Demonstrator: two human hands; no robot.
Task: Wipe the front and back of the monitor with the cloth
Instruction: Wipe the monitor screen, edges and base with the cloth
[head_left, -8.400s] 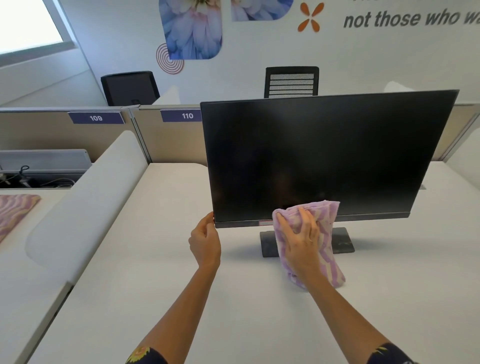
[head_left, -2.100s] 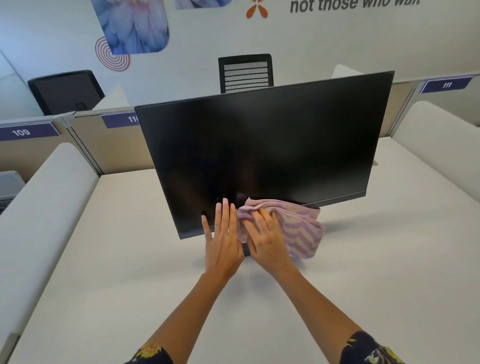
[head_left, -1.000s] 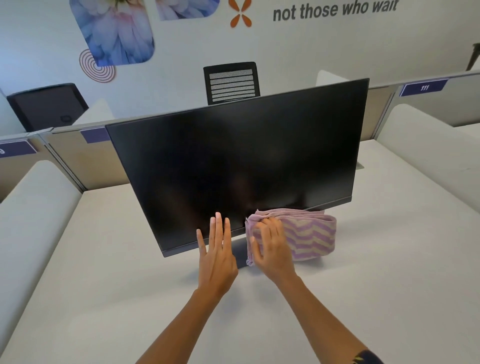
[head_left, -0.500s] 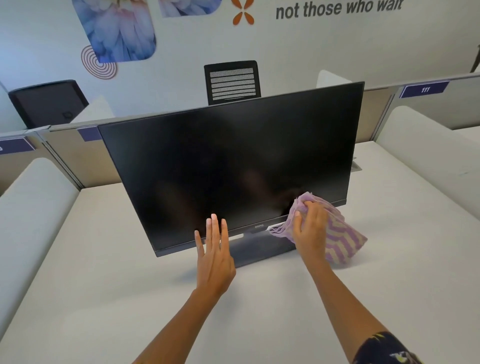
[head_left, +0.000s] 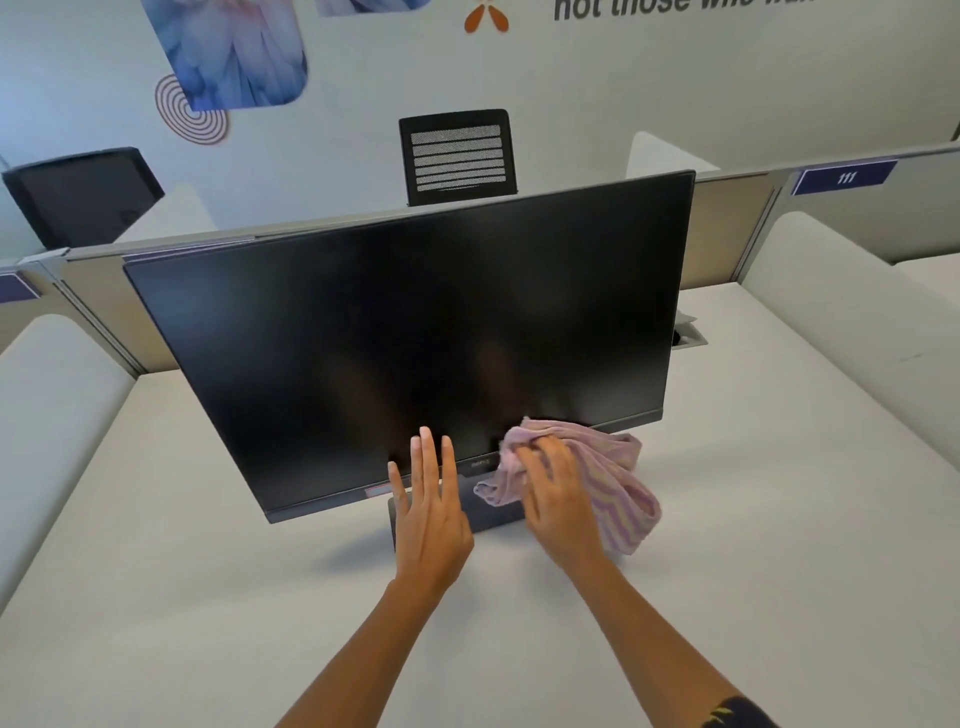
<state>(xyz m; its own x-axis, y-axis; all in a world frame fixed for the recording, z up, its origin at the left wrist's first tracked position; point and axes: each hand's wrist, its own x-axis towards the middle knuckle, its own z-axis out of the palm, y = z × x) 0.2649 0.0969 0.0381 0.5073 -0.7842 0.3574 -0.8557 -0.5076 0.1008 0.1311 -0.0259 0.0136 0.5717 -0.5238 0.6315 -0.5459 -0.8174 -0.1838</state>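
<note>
A black monitor (head_left: 415, 332) stands on its dark base on the white desk (head_left: 208, 597), screen facing me and turned a little to the right. My left hand (head_left: 428, 512) is flat with straight fingers, fingertips against the screen's lower edge. My right hand (head_left: 558, 499) grips a bunched pink and purple striped cloth (head_left: 615, 483) at the lower bezel, right of the middle. The cloth hangs over the base's right part. The monitor's back is hidden.
Padded white dividers (head_left: 57, 415) flank the desk on the left and right. A beige partition (head_left: 727, 228) with a "111" label runs behind the monitor. A black mesh chair (head_left: 457, 156) stands beyond it. A cable port (head_left: 688, 335) sits at the desk's back right.
My right hand with the cloth has slid left along the lower bezel from near the right side toward the middle. The left hand has stayed flat on the screen's lower edge.
</note>
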